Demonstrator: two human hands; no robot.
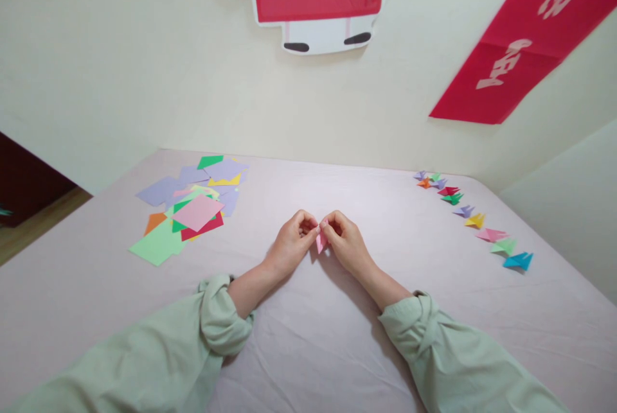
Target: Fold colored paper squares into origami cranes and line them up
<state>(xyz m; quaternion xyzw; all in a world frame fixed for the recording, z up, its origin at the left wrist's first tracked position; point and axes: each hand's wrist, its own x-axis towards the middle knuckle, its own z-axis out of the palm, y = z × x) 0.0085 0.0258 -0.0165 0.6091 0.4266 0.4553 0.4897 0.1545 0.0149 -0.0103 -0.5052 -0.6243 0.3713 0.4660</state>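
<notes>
Busy, by the look of it, with a small folding or creasing step on a small pink folded paper point(321, 243), at the middle of the table point(409, 284). Pinching it from both sides: gripping the upper left part with the fingers of the left hand point(293, 237), thumb drawn in toward forefinger, and gripping the upper right part likewise with the right hand point(349, 244). Showing below the fingertips: only a narrow pointed end, aimed down and toward the near side. Cannot name the exact crease, with so much covered by the fingers; cannot tell either about contact between that tip and the table. Judging from the pose alone, probably partway through shaping. Likely calls next for a steady pinch on one side and a short, careful move on the other, lining up edges and pressing the crease firm without crushing so small a piece. Lying well apart, off to the right: a row of folded papers point(475, 220) in several colours. Lying off to the left, untouched: an overlapping pile of flat sheets point(198, 212).
</notes>
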